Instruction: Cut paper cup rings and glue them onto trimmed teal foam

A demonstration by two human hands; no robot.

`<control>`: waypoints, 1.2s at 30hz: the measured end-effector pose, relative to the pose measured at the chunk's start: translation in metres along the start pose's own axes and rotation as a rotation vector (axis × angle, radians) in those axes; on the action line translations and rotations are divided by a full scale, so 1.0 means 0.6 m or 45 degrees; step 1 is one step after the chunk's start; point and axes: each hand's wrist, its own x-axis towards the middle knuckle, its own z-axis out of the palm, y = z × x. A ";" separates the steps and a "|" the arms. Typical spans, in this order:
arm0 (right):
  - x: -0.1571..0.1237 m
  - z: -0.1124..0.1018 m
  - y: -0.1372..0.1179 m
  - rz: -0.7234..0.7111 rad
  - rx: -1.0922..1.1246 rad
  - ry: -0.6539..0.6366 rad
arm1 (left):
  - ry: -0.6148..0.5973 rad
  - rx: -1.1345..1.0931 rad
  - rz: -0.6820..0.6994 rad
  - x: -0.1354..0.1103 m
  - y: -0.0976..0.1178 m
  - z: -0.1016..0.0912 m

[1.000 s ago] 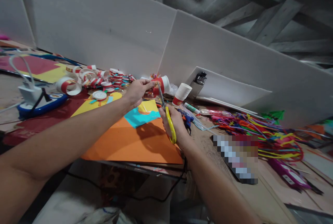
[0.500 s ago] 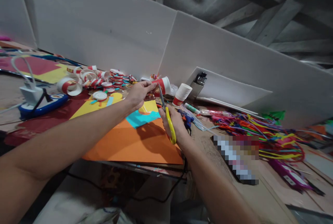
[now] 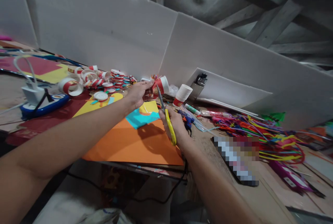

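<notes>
My left hand (image 3: 139,93) is closed on a red-and-white paper cup (image 3: 163,85), tipped on its side with its white mouth facing right. In my right hand (image 3: 175,125) are scissors (image 3: 170,126) with yellow handles. Their blades point up and away, lying against the cup's red side; whether they cut into it I cannot tell. Below both hands lie an orange sheet (image 3: 140,144), a light blue sheet (image 3: 136,119) and a yellow piece of paper (image 3: 149,107). Just beyond my right hand stands a stack of paper cups (image 3: 182,95).
Cut cup rings (image 3: 71,86) and cup bases (image 3: 101,96) lie at the left. A blue power strip (image 3: 47,104) sits nearer. On the right are a glue gun (image 3: 187,119), a bottle (image 3: 199,85), colourful pipe cleaners (image 3: 260,130) and a purple power strip (image 3: 290,177). A white partition (image 3: 104,26) stands behind.
The cup in my left hand has shifted slightly left and turned a little. The scissors stay against it, their blades angled slightly more to the left.
</notes>
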 end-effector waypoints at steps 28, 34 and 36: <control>0.003 -0.001 -0.001 -0.076 -0.032 0.034 | -0.087 0.097 0.123 -0.006 -0.009 0.001; 0.003 0.005 0.005 -0.086 -0.002 0.151 | -0.115 0.151 0.149 -0.018 -0.001 0.011; 0.001 0.008 0.006 -0.070 -0.005 0.150 | -0.113 0.143 0.145 -0.019 0.001 0.012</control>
